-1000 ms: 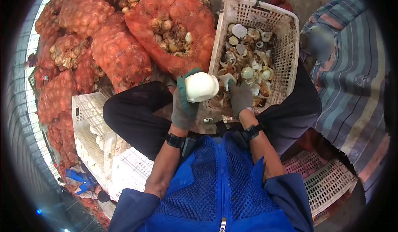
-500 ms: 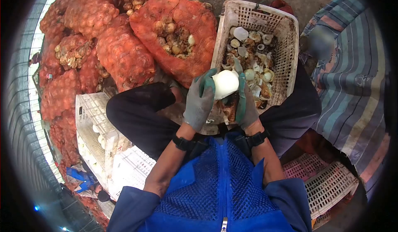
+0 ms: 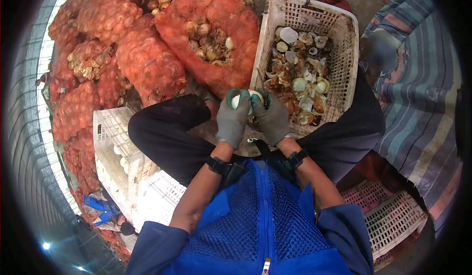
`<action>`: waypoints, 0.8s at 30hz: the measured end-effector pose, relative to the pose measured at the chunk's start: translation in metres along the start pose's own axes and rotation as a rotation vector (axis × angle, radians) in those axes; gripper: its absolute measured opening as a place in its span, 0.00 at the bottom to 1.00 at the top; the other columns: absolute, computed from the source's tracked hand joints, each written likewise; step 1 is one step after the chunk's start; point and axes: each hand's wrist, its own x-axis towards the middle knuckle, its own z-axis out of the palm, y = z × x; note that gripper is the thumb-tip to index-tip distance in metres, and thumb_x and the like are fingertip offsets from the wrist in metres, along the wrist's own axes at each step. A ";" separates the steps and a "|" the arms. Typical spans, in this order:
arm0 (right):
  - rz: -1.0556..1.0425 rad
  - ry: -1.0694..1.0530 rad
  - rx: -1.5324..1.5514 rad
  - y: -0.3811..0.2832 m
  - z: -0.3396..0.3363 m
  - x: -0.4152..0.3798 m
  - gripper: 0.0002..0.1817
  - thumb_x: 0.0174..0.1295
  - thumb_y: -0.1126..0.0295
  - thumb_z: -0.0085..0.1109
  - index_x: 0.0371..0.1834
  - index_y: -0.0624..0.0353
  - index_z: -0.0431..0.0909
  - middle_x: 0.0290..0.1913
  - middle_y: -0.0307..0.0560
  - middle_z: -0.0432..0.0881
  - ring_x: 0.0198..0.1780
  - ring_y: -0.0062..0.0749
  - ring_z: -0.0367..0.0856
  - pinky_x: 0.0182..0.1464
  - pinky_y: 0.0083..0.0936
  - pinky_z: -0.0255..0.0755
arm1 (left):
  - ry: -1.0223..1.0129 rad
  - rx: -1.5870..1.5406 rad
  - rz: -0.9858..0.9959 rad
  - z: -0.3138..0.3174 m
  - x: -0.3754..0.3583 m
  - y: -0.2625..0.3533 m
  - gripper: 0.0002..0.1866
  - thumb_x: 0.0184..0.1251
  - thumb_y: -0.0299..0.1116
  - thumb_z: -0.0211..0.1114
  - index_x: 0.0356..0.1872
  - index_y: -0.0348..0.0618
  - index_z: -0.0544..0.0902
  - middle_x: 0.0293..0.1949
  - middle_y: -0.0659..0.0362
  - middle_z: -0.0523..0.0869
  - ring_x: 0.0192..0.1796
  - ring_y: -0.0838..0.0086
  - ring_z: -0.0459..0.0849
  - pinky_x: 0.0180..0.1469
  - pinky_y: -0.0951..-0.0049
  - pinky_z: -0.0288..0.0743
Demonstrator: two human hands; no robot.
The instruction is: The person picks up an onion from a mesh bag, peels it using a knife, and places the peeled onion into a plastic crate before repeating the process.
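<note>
A peeled white onion [image 3: 237, 101] is held between my gloved hands, above the near left corner of the scrap crate. My left hand [image 3: 232, 122] is wrapped around its left side. Closed against its right side is my right hand [image 3: 272, 119]. Both gloves are grey with green fingers, which cover much of the onion. Just ahead and to the right, a dirty white plastic crate [image 3: 347, 73] contains onion skins and cut pieces.
Ahead on the left, an open red mesh sack [image 3: 231, 24] shows unpeeled onions, with several full sacks [image 3: 147, 66] beyond it. A white crate [image 3: 110, 122] of peeled onions stands left of my knee. Striped cloth [image 3: 413, 93] lies at right, above stacked crates [image 3: 393, 221].
The onion has turned and is now more covered by my fingers. My right hand has moved left and closer to my body, and its fingers have curled over the onion.
</note>
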 end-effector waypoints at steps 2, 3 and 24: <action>0.020 -0.028 -0.009 -0.001 -0.001 0.004 0.30 0.82 0.47 0.66 0.69 0.64 0.87 0.55 0.64 0.95 0.57 0.58 0.97 0.58 0.46 0.88 | 0.035 0.050 0.021 0.003 0.008 -0.016 0.33 0.82 0.51 0.76 0.73 0.33 0.86 0.61 0.44 0.94 0.61 0.63 0.94 0.65 0.64 0.87; 0.034 -0.037 -0.015 -0.002 -0.002 0.004 0.30 0.82 0.46 0.66 0.69 0.64 0.87 0.55 0.64 0.95 0.57 0.58 0.97 0.58 0.46 0.88 | 0.027 0.040 0.039 0.001 0.008 -0.016 0.32 0.81 0.50 0.77 0.72 0.33 0.87 0.61 0.45 0.94 0.61 0.63 0.94 0.65 0.64 0.87; 0.088 0.009 0.086 -0.006 -0.003 0.003 0.24 0.80 0.50 0.72 0.59 0.63 0.93 0.49 0.62 0.97 0.52 0.56 0.97 0.55 0.44 0.87 | -0.020 -0.113 0.008 -0.021 -0.013 -0.019 0.33 0.86 0.44 0.74 0.79 0.31 0.80 0.66 0.50 0.90 0.62 0.68 0.91 0.65 0.66 0.87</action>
